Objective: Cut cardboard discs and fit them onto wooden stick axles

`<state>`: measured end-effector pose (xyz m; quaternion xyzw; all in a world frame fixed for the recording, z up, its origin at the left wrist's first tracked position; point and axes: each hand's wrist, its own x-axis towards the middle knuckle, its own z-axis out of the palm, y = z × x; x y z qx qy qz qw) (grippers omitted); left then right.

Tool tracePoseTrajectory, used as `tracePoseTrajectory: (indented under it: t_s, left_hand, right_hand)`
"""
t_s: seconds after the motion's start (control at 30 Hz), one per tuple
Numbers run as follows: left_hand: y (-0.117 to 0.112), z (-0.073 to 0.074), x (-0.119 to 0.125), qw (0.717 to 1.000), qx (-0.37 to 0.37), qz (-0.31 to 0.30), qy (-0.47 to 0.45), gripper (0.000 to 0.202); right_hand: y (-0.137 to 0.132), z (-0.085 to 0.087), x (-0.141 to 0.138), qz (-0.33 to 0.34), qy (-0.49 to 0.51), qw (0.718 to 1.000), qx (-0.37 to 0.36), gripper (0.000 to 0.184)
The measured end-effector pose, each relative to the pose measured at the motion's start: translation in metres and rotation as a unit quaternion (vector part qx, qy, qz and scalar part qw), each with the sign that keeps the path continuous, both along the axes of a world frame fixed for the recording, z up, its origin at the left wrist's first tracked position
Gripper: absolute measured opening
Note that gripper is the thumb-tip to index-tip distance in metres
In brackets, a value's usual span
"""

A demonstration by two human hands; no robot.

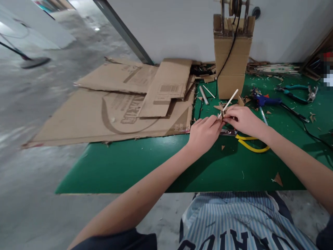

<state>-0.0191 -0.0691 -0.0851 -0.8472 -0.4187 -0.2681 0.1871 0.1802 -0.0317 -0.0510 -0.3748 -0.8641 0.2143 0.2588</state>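
Observation:
My left hand [205, 133] is closed, its fingertips pinching the lower end of a thin white stick [231, 98] that slants up to the right. My right hand [246, 121] is closed too and meets the left at the fingertips. A small brown piece [222, 114] shows at the stick's lower end; my fingers hide most of it, so what the right fingertips grip is unclear. Scissors with yellow handles [253, 150] lie beneath my hands, their blades partly covered. Behind the hands stands a tall cardboard box [231, 66] with a spool [235, 7] on top and a black cord hanging down.
Large cardboard sheets [85, 118] overhang the left of the green table [135, 166]. To the right lie a blue glue gun [267, 100] and teal-handled pliers [296, 93]. A grey-white glue stick [204, 95] and cardboard scraps are scattered about. A wall [179, 31] rises behind.

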Motion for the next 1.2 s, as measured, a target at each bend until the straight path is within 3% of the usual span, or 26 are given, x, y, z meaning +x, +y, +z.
tracePoseTrajectory:
  t_s: [0.17, 0.33, 0.53, 0.77, 1.2]
  left_hand:
    - [-0.004, 0.001, 0.005, 0.999, -0.030, 0.020, 0.013, 0.036]
    - [-0.006, 0.004, 0.009, 0.997, 0.014, 0.031, 0.069, 0.035]
    - [-0.008, 0.006, 0.012, 0.995, -0.033, 0.044, 0.085, 0.030]
    - [-0.014, 0.006, 0.014, 0.993, 0.029, 0.050, 0.108, 0.030]
    - [-0.019, 0.013, 0.021, 0.988, -0.068, 0.054, 0.129, 0.034]
  right_hand:
    - [0.000, -0.008, 0.002, -0.005, 0.018, 1.000, 0.014, 0.020]
    - [-0.001, -0.017, 0.003, -0.004, 0.046, 0.998, 0.030, 0.019]
    - [-0.003, -0.022, 0.003, -0.013, 0.057, 0.998, 0.032, 0.019]
    - [-0.006, -0.023, 0.003, -0.003, 0.062, 0.998, 0.030, 0.018]
    - [-0.006, -0.028, 0.004, -0.014, 0.032, 0.999, 0.008, 0.018]
